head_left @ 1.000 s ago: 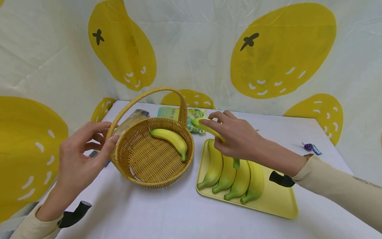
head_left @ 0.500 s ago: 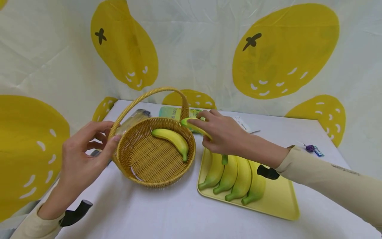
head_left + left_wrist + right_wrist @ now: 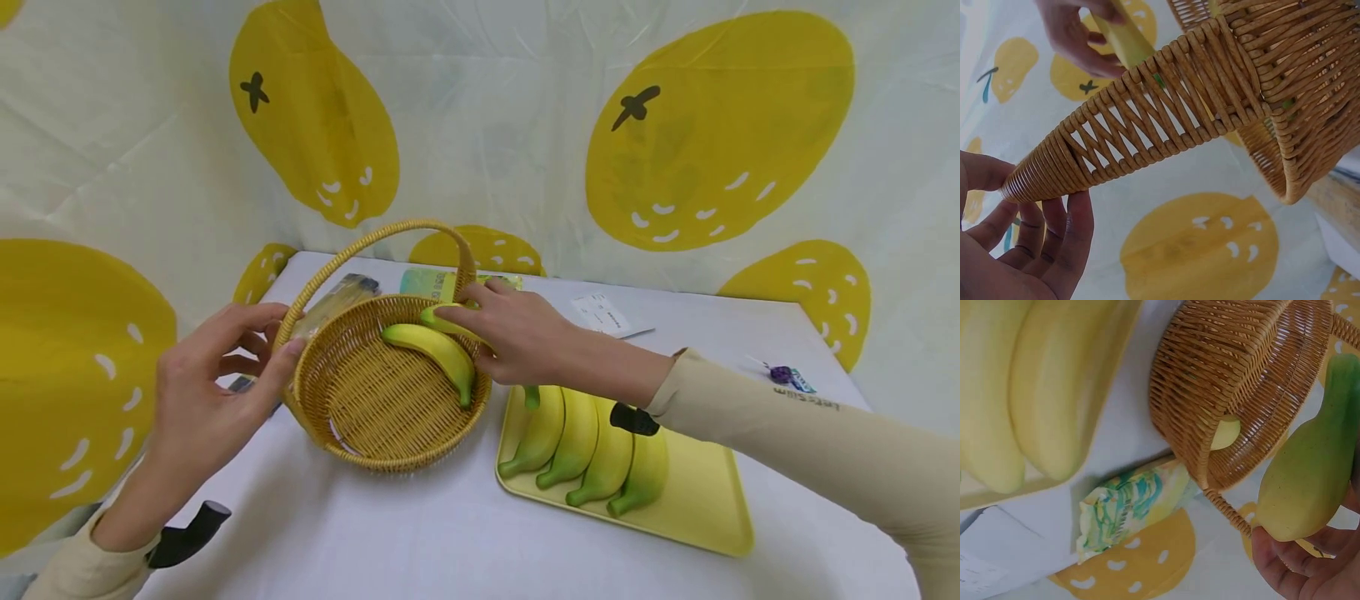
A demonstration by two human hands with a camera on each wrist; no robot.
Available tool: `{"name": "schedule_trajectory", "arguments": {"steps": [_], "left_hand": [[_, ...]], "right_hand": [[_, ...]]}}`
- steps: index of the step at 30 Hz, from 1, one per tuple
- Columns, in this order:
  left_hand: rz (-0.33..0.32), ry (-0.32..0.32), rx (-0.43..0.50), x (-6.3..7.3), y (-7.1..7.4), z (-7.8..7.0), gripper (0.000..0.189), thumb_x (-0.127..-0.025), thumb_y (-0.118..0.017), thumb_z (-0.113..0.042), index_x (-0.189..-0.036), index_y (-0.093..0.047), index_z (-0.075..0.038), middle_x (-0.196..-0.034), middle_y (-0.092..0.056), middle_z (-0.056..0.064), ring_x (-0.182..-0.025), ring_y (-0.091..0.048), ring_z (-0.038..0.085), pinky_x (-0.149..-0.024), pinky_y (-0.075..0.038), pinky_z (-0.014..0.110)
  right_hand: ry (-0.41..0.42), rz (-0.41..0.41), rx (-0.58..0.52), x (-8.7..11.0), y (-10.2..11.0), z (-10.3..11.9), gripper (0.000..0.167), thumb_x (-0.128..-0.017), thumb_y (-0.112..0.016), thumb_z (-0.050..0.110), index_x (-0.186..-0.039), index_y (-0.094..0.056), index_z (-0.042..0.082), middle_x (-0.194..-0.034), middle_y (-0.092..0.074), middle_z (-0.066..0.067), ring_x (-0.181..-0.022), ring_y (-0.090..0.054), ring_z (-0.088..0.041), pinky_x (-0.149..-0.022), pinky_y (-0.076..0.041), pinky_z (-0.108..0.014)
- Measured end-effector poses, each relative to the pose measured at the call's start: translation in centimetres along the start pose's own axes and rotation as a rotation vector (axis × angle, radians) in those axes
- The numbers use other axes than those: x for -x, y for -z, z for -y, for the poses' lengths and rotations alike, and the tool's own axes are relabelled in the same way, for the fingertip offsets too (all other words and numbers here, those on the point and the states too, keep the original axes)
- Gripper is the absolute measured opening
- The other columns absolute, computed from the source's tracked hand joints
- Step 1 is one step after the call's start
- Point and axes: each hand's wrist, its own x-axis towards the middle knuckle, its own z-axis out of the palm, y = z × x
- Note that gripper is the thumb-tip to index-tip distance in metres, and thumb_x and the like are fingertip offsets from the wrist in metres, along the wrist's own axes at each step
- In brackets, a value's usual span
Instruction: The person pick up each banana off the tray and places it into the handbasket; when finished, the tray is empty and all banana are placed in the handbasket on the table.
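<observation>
My left hand [image 3: 217,375] grips the handle of a round wicker basket [image 3: 375,417] between thumb and fingers; the left wrist view shows the woven handle [image 3: 1141,112] up close. One yellow banana [image 3: 438,354] with green ends lies inside the basket. At the basket's right rim, my right hand [image 3: 517,333] holds a second banana [image 3: 1310,469], its tip overlapping the basket in the head view. Part of this banana is hidden behind the fingers. Several more bananas [image 3: 577,433] lie side by side on a yellow tray [image 3: 705,508] under the right forearm.
Behind the basket lie a green-and-yellow packet [image 3: 427,283] and a clear-wrapped package [image 3: 341,296]. A white paper card [image 3: 600,312] is at the back, with a small purple-wrapped item [image 3: 782,374] farther right. A fruit-printed cloth [image 3: 495,125] hangs behind the table.
My right hand has moved left with its banana, from above the tray to the basket's right rim. The left hand keeps its grip on the handle.
</observation>
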Motion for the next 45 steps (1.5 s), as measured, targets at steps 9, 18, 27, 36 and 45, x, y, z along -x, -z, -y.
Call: {"name": "schedule_trajectory", "arguments": {"steps": [9, 18, 27, 36, 45], "left_hand": [[0.013, 0.025, -0.021, 0.0, 0.0, -0.2, 0.031, -0.089, -0.079, 0.004, -0.119, -0.075, -0.001, -0.095, -0.067, 0.001, -0.075, -0.063, 0.008, -0.067, -0.055, 0.012], [0.009, 0.026, -0.019, 0.2, -0.1, -0.1, 0.032, -0.088, -0.079, 0.004, -0.119, -0.075, -0.002, -0.095, -0.067, 0.001, -0.076, -0.062, 0.009, -0.067, -0.055, 0.012], [-0.013, -0.002, -0.014, 0.8, -0.6, 0.2, 0.036, -0.086, -0.081, 0.007, -0.12, -0.076, -0.005, -0.095, -0.067, 0.0, -0.075, -0.062, 0.008, -0.066, -0.055, 0.011], [-0.005, -0.005, -0.019, 1.1, -0.5, 0.3, 0.034, -0.087, -0.08, 0.007, -0.119, -0.076, -0.002, -0.094, -0.068, 0.0, -0.074, -0.063, 0.007, -0.065, -0.055, 0.012], [0.004, -0.008, -0.014, 1.0, -0.3, 0.0, 0.033, -0.088, -0.079, 0.006, -0.12, -0.076, -0.003, -0.095, -0.068, 0.001, -0.074, -0.063, 0.009, -0.065, -0.055, 0.013]], "right_hand": [[0.024, 0.06, 0.019, -2.4, -1.2, 0.6, 0.063, -0.088, -0.061, 0.006, -0.15, -0.06, 0.018, -0.133, -0.059, -0.012, -0.104, -0.056, -0.03, -0.055, -0.05, -0.037], [0.049, 0.15, 0.106, -5.2, -3.4, 1.4, 0.061, -0.092, -0.059, 0.011, -0.152, -0.058, 0.022, -0.135, -0.059, -0.012, -0.102, -0.055, -0.029, -0.052, -0.049, -0.033], [0.057, 0.212, 0.173, -7.4, -5.0, 2.8, 0.061, -0.096, -0.061, 0.013, -0.154, -0.056, 0.026, -0.133, -0.058, -0.01, -0.098, -0.053, -0.026, -0.054, -0.049, -0.031], [0.03, 0.309, 0.2, -9.9, -7.0, 3.9, 0.062, -0.098, -0.064, 0.017, -0.158, -0.051, 0.027, -0.146, -0.052, -0.011, -0.118, -0.053, -0.028, -0.063, -0.056, -0.033], [-0.001, 0.314, 0.191, -11.7, -8.5, 4.7, 0.058, -0.102, -0.063, 0.026, -0.158, -0.05, 0.027, -0.143, -0.052, -0.01, -0.119, -0.052, -0.027, -0.066, -0.057, -0.033]]}}
